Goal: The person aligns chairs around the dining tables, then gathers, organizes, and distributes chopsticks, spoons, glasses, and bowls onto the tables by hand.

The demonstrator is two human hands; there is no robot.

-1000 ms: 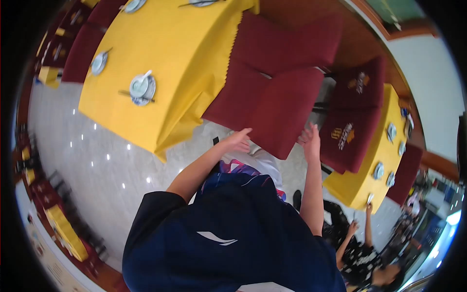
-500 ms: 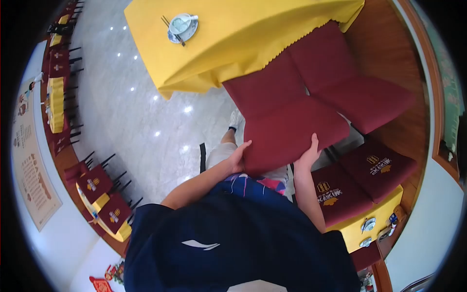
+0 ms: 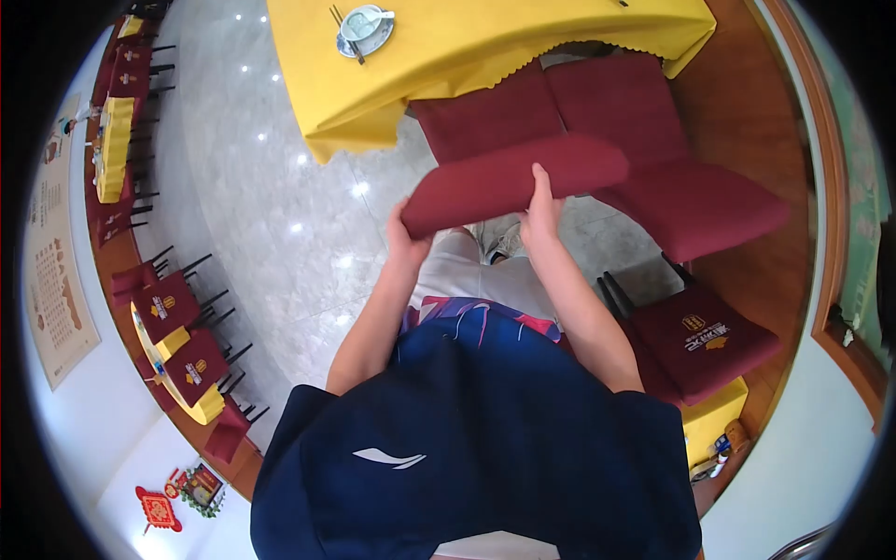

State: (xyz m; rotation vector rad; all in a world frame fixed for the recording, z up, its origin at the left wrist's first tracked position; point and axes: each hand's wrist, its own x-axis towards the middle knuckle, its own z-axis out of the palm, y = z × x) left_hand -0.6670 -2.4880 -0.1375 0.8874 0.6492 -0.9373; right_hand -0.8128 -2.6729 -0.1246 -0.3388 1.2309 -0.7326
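A maroon fabric-covered chair (image 3: 495,182) stands in front of me, its backrest top facing up and its seat partly under the yellow tablecloth (image 3: 439,65). My left hand (image 3: 409,241) is closed around the left end of the backrest. Farther along, my right hand (image 3: 543,213) grips the same backrest near its right part, with the thumb on the upper side. Right beside this chair is a second maroon chair (image 3: 695,201), its seat also reaching toward the cloth's scalloped edge.
On the cloth sit a bowl with a spoon on a plate (image 3: 367,31) and chopsticks (image 3: 348,35). Behind me to the right is another maroon chair (image 3: 705,341) with a printed back. More chairs (image 3: 165,306) and tables line the left wall. Shiny grey floor (image 3: 280,177) lies between.
The held chair has moved forward toward the table, and its backrest now appears steeper and narrower. Both hands went forward with it, arms stretched farther out. My view shifted slightly.
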